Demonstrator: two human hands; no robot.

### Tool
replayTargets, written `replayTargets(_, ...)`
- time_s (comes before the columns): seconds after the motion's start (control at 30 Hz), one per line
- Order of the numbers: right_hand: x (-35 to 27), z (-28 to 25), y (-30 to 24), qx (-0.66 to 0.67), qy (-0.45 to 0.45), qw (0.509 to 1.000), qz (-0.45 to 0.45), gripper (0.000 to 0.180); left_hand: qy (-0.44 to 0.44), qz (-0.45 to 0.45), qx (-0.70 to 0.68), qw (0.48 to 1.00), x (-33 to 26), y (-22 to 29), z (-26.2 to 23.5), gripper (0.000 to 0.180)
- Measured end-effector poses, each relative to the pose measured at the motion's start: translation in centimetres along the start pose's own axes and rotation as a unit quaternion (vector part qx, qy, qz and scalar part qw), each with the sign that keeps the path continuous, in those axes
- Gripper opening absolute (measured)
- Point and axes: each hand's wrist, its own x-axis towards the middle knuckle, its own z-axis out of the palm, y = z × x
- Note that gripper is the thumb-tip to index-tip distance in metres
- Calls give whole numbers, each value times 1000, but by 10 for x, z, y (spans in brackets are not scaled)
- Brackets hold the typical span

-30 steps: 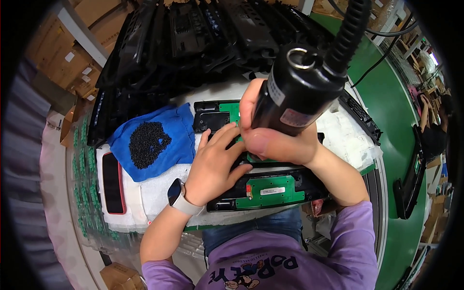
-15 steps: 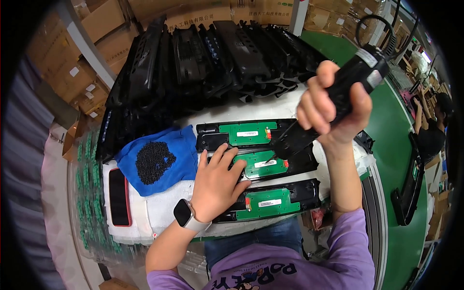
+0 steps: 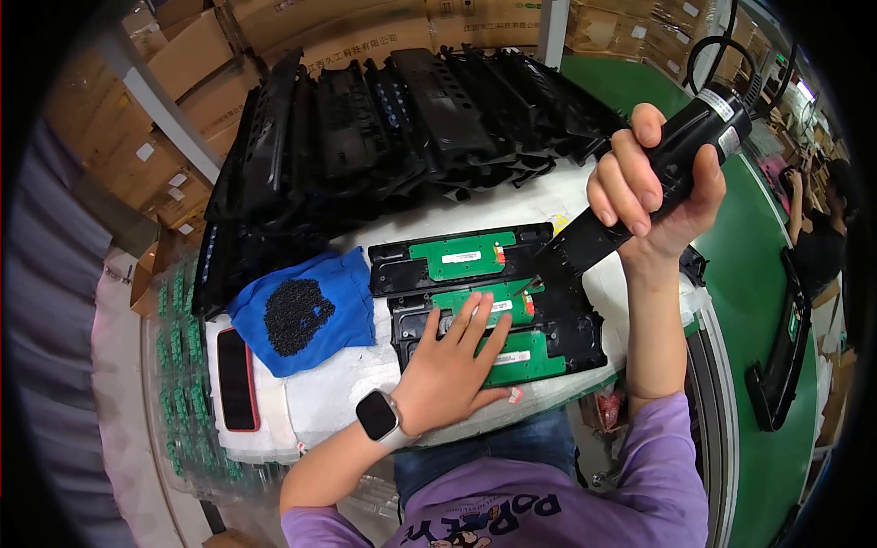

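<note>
A: What is gripped?

B: A black electric screwdriver (image 3: 653, 187) is clasped in the right hand (image 3: 653, 196), fingers wrapped shut around its barrel, its tip lowered toward the middle green circuit board (image 3: 484, 306) at about seven o'clock from the fist. The left hand (image 3: 452, 361) is laid flat and open on the black plastic housings (image 3: 498, 315), gripping nothing.

A: Which step is judged to be in hand?

B: Screw-driving on the boards, seemingly; a steady, upright tip will be called for next.

A: Materials?

B: Matte moulded plastic, glossy green boards. At nine o'clock, small black screws (image 3: 297, 315) are heaped on a soft blue cloth (image 3: 306, 310).
</note>
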Motion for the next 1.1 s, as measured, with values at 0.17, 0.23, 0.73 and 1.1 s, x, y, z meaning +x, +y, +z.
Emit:
replayTargets(0.17, -3, -2, -8, 19, 11, 999, -29, 42, 13, -38, -13, 999, 6, 9, 1, 80)
replayTargets(0.23, -3, -6, -9, 27, 0, 999, -36, 45, 7, -43, -31, 999, 6, 12, 3, 80)
replayTargets(0.73, -12, -13, 5, 37, 14, 999, -10, 41, 63, -96, 34, 993, 12, 23, 13, 81)
replayTargets(1.1, -9, -9, 12, 41, -60, 997, 34, 48, 49, -96, -12, 994, 4, 7, 9, 83)
